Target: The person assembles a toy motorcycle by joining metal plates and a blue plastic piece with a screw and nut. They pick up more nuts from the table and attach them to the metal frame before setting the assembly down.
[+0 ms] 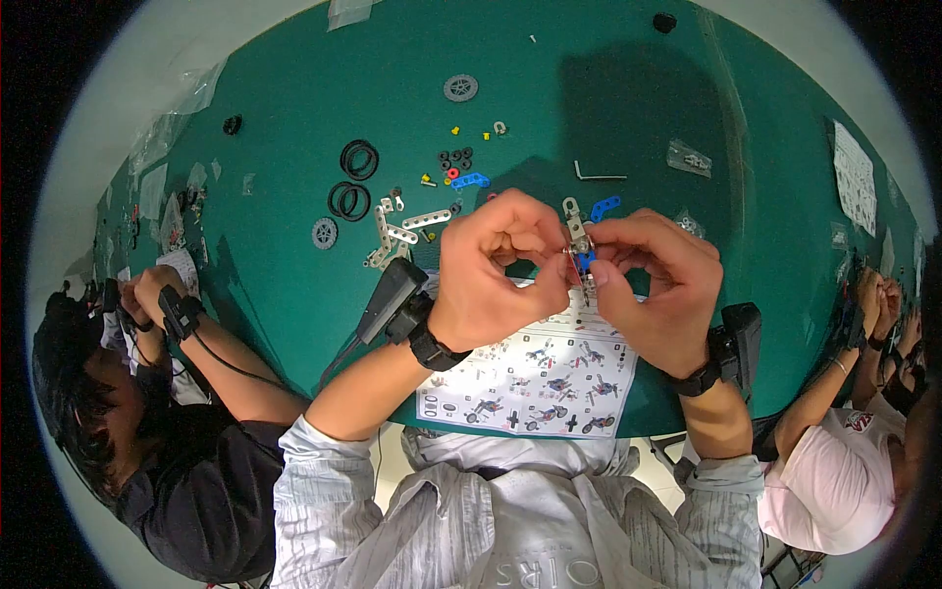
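The assembly [575, 228] is sitting between both hands, above the sheet [535, 378] on the counter [294, 88]. The left hand [496, 270] is pinching its middle with thumb and forefinger, and the right hand [659, 285] is pinching its lower part. Fingers are covering the lower end, so the fastening there is too small to make out. Both forearms are converging, with the remaining fingers curling inward.

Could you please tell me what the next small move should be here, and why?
Probably steady the small perforated silver metal strip with the left hand and seat the small blue plastic part with the right hand, since both pinch them where they meet.
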`<state>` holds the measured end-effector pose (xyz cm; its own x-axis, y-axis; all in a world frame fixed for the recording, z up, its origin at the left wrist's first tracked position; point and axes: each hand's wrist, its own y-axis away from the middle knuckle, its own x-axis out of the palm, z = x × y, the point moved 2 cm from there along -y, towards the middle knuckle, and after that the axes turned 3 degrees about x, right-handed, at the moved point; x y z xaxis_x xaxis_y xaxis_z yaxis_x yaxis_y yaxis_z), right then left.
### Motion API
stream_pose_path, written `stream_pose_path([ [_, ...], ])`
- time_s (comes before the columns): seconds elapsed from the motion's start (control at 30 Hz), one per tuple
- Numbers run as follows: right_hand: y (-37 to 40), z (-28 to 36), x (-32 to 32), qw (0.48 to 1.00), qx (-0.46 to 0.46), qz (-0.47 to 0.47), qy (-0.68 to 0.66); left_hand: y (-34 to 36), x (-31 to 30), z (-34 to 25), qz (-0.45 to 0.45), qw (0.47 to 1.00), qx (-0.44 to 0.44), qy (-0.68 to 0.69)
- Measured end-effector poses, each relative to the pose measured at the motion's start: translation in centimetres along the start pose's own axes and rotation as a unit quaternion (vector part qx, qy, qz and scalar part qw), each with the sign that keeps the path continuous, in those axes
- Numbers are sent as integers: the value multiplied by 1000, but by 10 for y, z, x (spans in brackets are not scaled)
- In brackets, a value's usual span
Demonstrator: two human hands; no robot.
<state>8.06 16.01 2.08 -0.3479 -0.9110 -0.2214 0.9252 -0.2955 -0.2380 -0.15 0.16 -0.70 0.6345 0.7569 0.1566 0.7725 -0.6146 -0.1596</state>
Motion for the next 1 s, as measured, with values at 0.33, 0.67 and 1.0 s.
stream_pose_path([
  [0.33,-9,-5,-20,975,186,-37,-117,-6,-11,-4,-15,999,29,41],
  [0.67,-3,-15,4,941,-69,210,256,-10,-16,-7,-22,995,32,92],
  [1.0,-3,-16,13,925,-101,202,305,-9,-13,-8,-20,996,38,84],
])
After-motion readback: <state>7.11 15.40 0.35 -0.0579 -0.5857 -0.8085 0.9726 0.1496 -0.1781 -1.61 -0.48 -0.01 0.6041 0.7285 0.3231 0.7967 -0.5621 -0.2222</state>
